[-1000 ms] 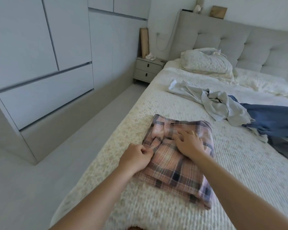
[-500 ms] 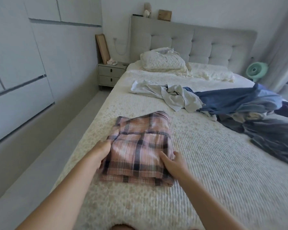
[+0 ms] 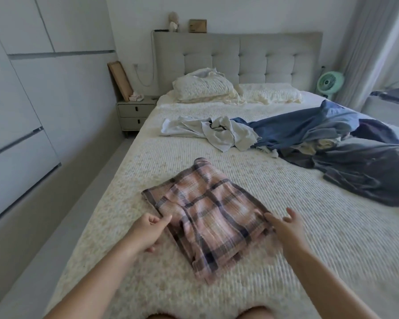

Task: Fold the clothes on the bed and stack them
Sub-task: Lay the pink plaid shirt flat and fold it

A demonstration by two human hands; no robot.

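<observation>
Lying folded near the bed's [image 3: 320,238] foot edge, the plaid garment [image 3: 207,217] is pinched at its left edge by the left hand [image 3: 148,229]; the right hand [image 3: 286,226], fingers spread, touches its right edge.

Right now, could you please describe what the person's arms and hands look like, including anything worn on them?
Both forearms are bare, with no sleeves in view. The left hand and right hand wear no gloves, and no rings, watch or bracelets are visible.
</observation>
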